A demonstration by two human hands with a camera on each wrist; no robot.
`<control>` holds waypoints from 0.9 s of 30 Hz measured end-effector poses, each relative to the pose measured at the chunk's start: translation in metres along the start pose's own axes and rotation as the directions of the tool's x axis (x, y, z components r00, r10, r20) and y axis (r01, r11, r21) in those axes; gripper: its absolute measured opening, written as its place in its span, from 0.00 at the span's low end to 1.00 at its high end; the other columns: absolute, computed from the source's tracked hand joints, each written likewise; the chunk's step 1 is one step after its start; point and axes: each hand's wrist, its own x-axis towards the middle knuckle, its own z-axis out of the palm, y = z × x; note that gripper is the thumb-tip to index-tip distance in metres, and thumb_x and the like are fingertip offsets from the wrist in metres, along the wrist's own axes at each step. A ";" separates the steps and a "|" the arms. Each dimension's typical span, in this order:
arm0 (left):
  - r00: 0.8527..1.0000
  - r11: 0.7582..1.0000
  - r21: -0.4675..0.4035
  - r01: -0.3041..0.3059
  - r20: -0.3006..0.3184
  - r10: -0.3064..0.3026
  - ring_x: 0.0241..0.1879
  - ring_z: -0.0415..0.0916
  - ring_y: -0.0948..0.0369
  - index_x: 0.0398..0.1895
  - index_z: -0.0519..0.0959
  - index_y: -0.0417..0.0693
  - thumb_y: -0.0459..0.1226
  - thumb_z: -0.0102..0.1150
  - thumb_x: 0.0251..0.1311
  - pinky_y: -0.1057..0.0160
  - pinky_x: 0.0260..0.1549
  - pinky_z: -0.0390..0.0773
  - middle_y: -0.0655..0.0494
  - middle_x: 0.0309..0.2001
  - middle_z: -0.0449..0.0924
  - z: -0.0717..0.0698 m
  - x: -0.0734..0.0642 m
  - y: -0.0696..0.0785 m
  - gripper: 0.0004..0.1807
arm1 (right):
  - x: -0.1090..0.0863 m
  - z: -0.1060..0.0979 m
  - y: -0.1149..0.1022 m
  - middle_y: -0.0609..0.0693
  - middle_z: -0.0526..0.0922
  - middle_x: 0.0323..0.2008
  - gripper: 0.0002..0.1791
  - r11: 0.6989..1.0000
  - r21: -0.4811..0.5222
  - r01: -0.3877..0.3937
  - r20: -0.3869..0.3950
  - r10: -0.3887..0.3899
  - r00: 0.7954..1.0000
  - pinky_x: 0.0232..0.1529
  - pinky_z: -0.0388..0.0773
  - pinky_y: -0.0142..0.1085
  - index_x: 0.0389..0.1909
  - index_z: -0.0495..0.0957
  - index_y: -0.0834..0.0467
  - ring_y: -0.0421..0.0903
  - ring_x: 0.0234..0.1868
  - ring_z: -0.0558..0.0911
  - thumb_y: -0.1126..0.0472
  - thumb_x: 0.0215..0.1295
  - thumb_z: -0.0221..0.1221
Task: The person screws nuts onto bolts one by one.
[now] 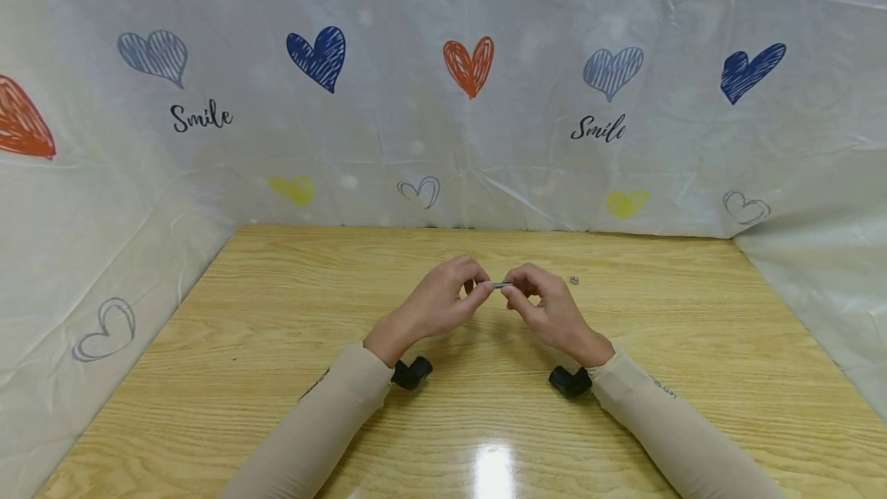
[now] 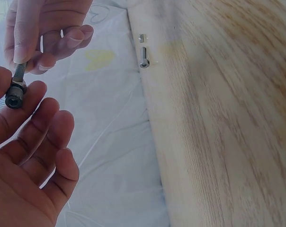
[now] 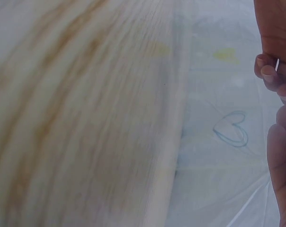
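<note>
Pinching joined bolt (image 2: 20, 71) and nut (image 2: 20, 84) in fingers of left hand (image 1: 436, 300) and right hand (image 1: 547, 306), with loose bolt (image 2: 144, 58) and, at three o'clock, loose nut (image 1: 574, 280) probably left to assemble.

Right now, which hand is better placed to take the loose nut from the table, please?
Probably the right hand: it is nearer the loose nut, and though both hands hold the bolt, the left hand grips it near its head.

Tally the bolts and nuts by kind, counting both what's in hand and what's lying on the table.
Bolts: 2 (held bolt, loose bolt)
Nuts: 2 (nut around the held bolt's shank, loose nut)
Total: 4
</note>
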 end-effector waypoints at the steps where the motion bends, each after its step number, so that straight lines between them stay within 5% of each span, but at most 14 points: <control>1: 1.000 1.000 0.003 0.001 0.001 -0.001 0.32 0.70 0.64 0.35 0.79 0.50 0.43 0.50 0.70 0.66 0.32 0.72 0.61 0.36 0.74 0.000 0.000 0.000 0.11 | 0.000 0.000 0.000 0.51 0.78 0.29 0.04 1.000 0.002 -0.001 0.000 0.001 1.000 0.29 0.77 0.38 0.39 0.75 0.68 0.50 0.26 0.79 0.75 0.65 0.54; 15: 0.997 0.996 -0.056 -0.069 -0.031 0.067 0.33 0.73 0.60 0.39 0.72 0.49 0.37 0.65 0.59 0.57 0.35 0.77 0.59 0.36 0.72 0.001 0.001 -0.002 0.11 | 0.000 0.001 0.000 0.57 0.78 0.28 0.04 1.000 0.017 -0.005 -0.003 0.005 1.000 0.29 0.77 0.38 0.37 0.75 0.67 0.51 0.26 0.79 0.75 0.65 0.55; 27: 0.994 0.994 -0.052 -0.099 -0.062 0.095 0.31 0.72 0.62 0.35 0.71 0.48 0.31 0.65 0.57 0.58 0.33 0.77 0.59 0.33 0.72 0.002 0.002 -0.002 0.11 | 0.000 0.001 -0.002 0.52 0.78 0.27 0.03 1.000 0.013 -0.008 -0.009 0.008 1.000 0.29 0.77 0.38 0.37 0.75 0.68 0.50 0.25 0.78 0.75 0.65 0.55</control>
